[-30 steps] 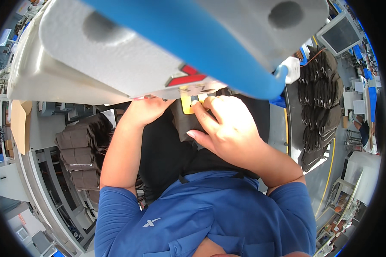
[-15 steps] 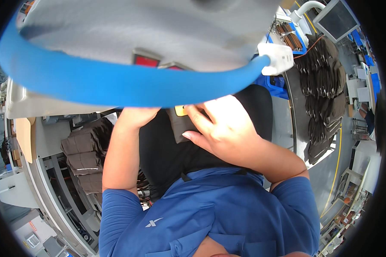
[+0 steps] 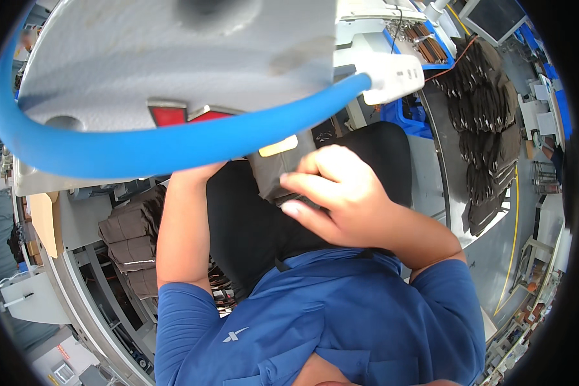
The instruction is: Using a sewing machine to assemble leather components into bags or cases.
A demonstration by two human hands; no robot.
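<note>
- My right hand [image 3: 341,199] presses curled fingers onto the dark fabric piece [image 3: 273,174].
- My left hand is hidden behind the blue tube [image 3: 174,145]; grip unclear.

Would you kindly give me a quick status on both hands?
Right hand on dark fabric piece. Left hand hidden behind blue tube. Machine housing blocks view.
</note>
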